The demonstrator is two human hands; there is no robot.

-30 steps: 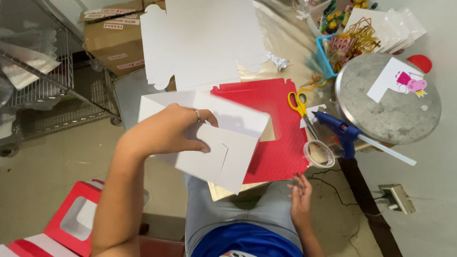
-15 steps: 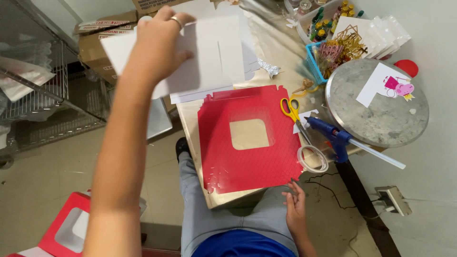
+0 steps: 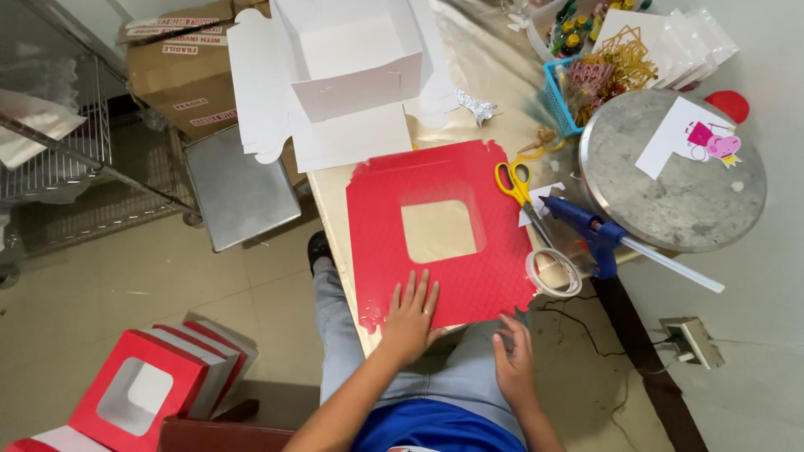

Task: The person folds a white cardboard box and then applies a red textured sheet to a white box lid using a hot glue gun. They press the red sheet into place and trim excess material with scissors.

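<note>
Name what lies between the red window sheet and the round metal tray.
In the head view: yellow scissors, a blue glue gun and a tape roll lie between the red sheet and tray.

Light: bright, even, from overhead
Shadows: soft, faint
Glare: sheen on the round metal tray [image 3: 670, 201]
Focus: sharp; edges bowed

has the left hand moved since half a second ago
Yes. The left hand has come down from the white box at the table's far end and now lies flat on the near edge of the red card.
</note>
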